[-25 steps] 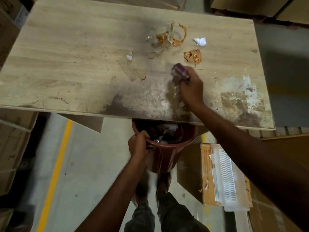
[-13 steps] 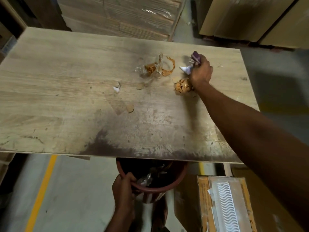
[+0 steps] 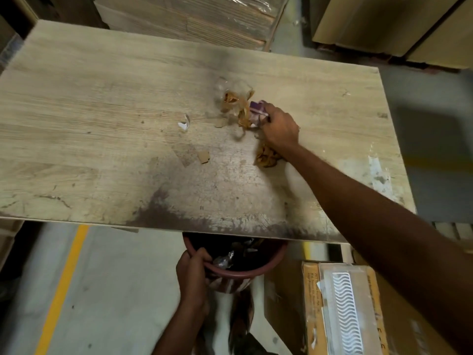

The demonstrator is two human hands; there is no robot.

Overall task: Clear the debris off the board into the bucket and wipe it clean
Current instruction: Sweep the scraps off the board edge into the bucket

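Note:
A pale wooden board [image 3: 102, 129] fills the view, stained dark along its near edge. My right hand [image 3: 279, 128] rests on the board's middle, shut on a purple cloth [image 3: 256, 110]. The cloth touches a pile of orange scraps and clear plastic [image 3: 235, 101]. Another orange crumpled scrap [image 3: 266, 156] lies just under my wrist. A white paper bit [image 3: 184, 123] and a small cardboard piece [image 3: 204, 157] lie to the left. Below the near edge, my left hand [image 3: 192, 272] grips the rim of a reddish-brown bucket [image 3: 256, 270] holding debris.
A cardboard box with a white wavy-patterned pack [image 3: 343, 308] sits on the floor at lower right. Stacked boards [image 3: 194, 19] stand behind the table, and cartons [image 3: 384, 21] at the back right. A yellow line [image 3: 64, 283] runs along the floor at left.
My right hand swept from the board's far right side leftward and nearer, dragging the white scrap and orange scrap along. The bucket stays held under the near edge.

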